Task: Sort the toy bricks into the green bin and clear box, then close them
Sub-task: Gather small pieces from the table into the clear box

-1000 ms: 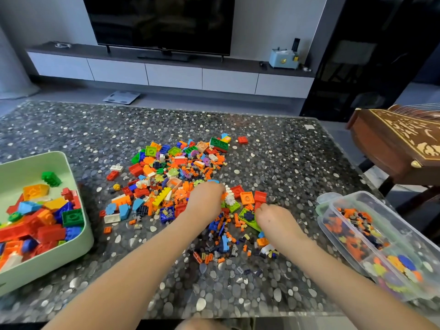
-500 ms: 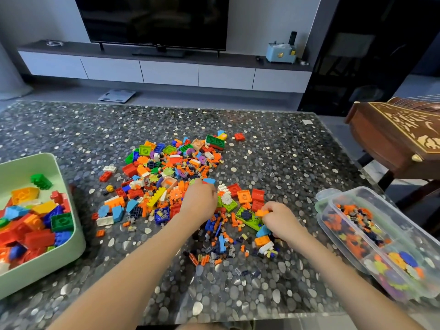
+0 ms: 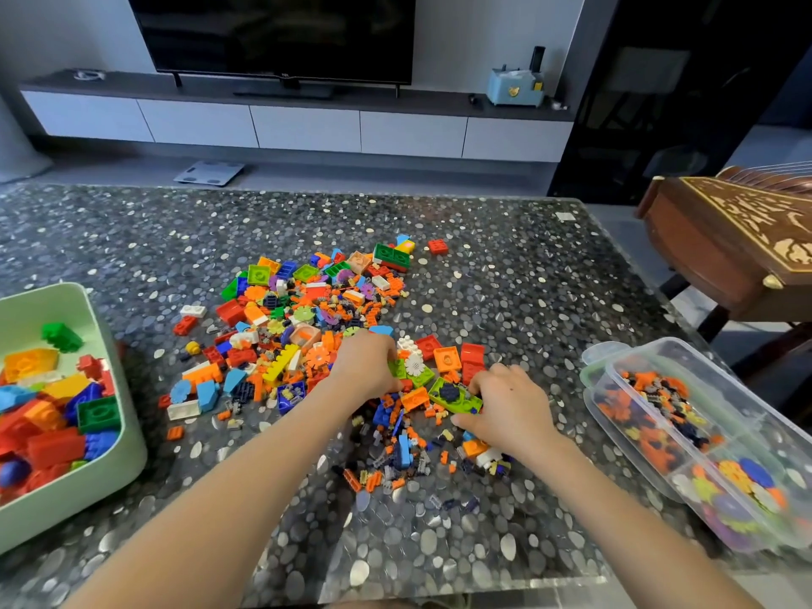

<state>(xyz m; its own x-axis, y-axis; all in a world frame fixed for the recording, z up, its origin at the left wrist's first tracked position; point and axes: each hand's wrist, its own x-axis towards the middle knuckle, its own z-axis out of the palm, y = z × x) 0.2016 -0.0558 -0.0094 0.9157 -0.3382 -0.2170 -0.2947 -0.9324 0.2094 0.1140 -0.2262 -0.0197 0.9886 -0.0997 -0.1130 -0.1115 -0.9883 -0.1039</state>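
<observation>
Since the earlier frames, both hands have shifted within the brick pile: the left hand [image 3: 367, 369] has drawn slightly toward the right hand [image 3: 505, 406], which has moved up onto a lime-green plate [image 3: 457, 395].

Head view. Loose toy bricks [image 3: 303, 327] lie spread over the middle of the pebble-patterned counter [image 3: 505, 274], larger pieces toward the far left, small orange and dark pieces nearer the person. The left hand rests knuckles-up on the pile, fingers curled down among the pieces; whether it grips anything cannot be told. The right hand lies just beside it, not touching, its fingers closing around the near edge of the lime-green plate, though a firm grip cannot be confirmed. The green bin [image 3: 110, 380] stands open at the left edge of the counter, holding large bricks; the clear box [image 3: 703, 437] stands open at the right edge, its compartments holding small orange and dark pieces and flat flower-shaped ones. Each container appears placed on the side of the hand that feeds it, so either hand can drop pieces without crossing over. A white lid [image 3: 599, 351] shows at the far end of the clear box. Sorting seems well short of complete, and neither container is closed.
</observation>
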